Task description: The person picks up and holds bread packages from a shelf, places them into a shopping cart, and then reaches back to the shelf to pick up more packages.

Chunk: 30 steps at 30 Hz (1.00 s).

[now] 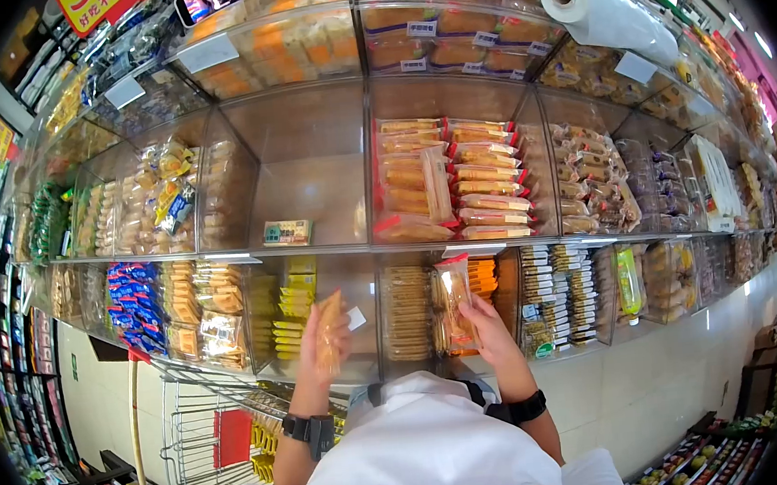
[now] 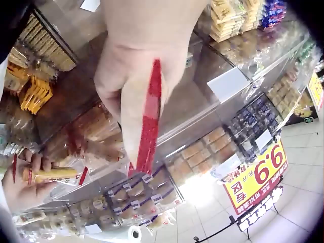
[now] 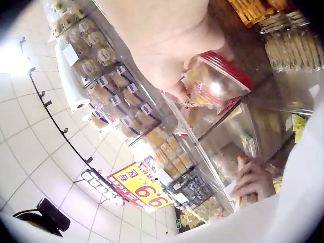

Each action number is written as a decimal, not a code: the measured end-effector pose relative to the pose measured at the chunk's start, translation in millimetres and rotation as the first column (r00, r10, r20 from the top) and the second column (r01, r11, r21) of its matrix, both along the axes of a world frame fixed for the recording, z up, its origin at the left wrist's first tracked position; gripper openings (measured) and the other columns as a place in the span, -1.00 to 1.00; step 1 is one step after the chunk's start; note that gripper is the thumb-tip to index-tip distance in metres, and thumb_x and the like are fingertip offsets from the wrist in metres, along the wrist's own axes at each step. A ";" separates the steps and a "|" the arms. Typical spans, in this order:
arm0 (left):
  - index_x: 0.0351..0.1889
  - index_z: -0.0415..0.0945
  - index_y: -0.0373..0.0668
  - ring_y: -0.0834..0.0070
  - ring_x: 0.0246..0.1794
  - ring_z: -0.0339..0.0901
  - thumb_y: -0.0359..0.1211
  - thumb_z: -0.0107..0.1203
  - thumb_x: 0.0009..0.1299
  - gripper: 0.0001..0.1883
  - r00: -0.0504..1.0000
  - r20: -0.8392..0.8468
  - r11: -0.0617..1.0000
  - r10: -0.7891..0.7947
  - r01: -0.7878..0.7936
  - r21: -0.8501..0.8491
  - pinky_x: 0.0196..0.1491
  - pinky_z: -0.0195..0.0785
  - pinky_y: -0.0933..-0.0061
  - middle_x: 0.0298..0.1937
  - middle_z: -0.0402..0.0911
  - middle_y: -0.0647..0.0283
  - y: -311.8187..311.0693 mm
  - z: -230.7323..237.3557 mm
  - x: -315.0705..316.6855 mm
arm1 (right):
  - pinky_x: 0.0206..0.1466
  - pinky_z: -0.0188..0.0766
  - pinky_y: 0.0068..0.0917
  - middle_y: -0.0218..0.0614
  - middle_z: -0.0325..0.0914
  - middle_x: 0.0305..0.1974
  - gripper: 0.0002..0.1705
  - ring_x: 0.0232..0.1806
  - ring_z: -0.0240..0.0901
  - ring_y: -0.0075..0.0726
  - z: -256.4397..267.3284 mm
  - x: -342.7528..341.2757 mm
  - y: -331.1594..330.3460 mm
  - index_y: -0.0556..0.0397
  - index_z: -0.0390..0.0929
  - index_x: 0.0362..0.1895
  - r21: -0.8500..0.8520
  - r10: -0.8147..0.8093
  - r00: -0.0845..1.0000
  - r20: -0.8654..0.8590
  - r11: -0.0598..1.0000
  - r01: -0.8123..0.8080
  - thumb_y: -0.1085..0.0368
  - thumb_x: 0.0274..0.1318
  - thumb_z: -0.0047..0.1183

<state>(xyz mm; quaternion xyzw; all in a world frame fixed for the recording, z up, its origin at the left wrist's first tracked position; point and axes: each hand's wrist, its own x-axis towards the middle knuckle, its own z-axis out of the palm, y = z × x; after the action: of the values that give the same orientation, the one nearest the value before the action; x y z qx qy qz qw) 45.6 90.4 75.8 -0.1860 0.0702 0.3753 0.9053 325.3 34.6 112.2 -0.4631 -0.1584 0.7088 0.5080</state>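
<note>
My left hand grips a long wrapped bread pack, held upright over the lower shelf bins. In the left wrist view the red end of that pack shows beside the hand. My right hand holds another clear pack with red ends upright, fingers curled round its side. The right wrist view shows this pack crumpled at its red edge, under the hand. Similar red-ended packs lie in rows in the bin above.
Clear dividers separate the bins. A small box lies in the upper middle bin. At lower left stands a shopping cart with yellow packs inside. A plastic bag roll rests on the top shelf. Long orange packs sit behind my right hand.
</note>
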 end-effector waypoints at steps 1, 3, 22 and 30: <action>-0.16 0.32 -0.19 0.45 -0.41 0.43 -0.04 -0.13 0.31 -0.60 0.994 0.109 0.990 -0.014 -0.002 0.143 -0.44 0.40 0.48 -0.36 0.41 0.21 -2.5 8.8 2.3 | -0.41 0.39 -0.62 -0.36 0.42 -0.30 -0.62 -0.33 0.42 -0.49 2.5 -1.0 -1.2 0.03 0.24 0.05 -0.006 -0.030 0.999 0.011 1.000 0.030 0.24 0.14 -0.15; -0.08 0.28 -0.11 0.48 -0.46 0.37 -0.05 -0.12 0.31 -0.62 0.962 -0.273 0.999 -0.007 0.022 0.049 -0.48 0.36 0.48 -0.35 0.38 0.26 -0.3 -4.4 -5.8 | -0.43 0.39 -0.61 -0.34 0.43 -0.33 -0.65 -0.36 0.42 -0.49 -5.6 1.5 -1.6 0.04 0.25 0.02 0.000 -0.038 0.999 -0.011 0.999 0.038 0.24 0.14 -0.15; 0.19 0.10 0.09 0.57 -0.56 0.18 -0.11 -0.11 0.31 -0.51 0.867 -0.496 0.936 0.055 0.128 0.327 -0.46 0.22 0.54 -0.52 0.21 0.39 -19.3 -11.7 -8.1 | -0.40 0.43 -0.50 -0.28 0.47 -0.40 -0.71 -0.44 0.44 -0.42 -9.3 5.4 -2.4 0.08 0.30 -0.07 -0.002 -0.105 0.994 0.005 0.994 0.105 0.26 0.12 -0.15; 0.20 0.07 0.09 0.51 -0.41 0.31 -0.16 -0.12 0.32 -0.52 0.952 -0.274 0.988 0.138 -0.151 -0.027 -0.29 0.32 0.41 -0.39 0.33 0.34 -5.0 -18.1 -9.2 | -0.44 0.42 -0.50 -0.27 0.47 -0.40 -0.74 -0.47 0.44 -0.39 -14.7 12.5 -3.3 0.05 0.32 -0.12 -0.042 -0.116 0.993 0.026 0.992 0.117 0.23 0.12 -0.14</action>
<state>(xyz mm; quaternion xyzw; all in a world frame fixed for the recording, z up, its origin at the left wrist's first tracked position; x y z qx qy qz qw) 36.4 85.4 57.7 -0.1589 0.1887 0.4607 0.8526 337.7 31.3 97.5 -0.4909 -0.1218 0.6756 0.5365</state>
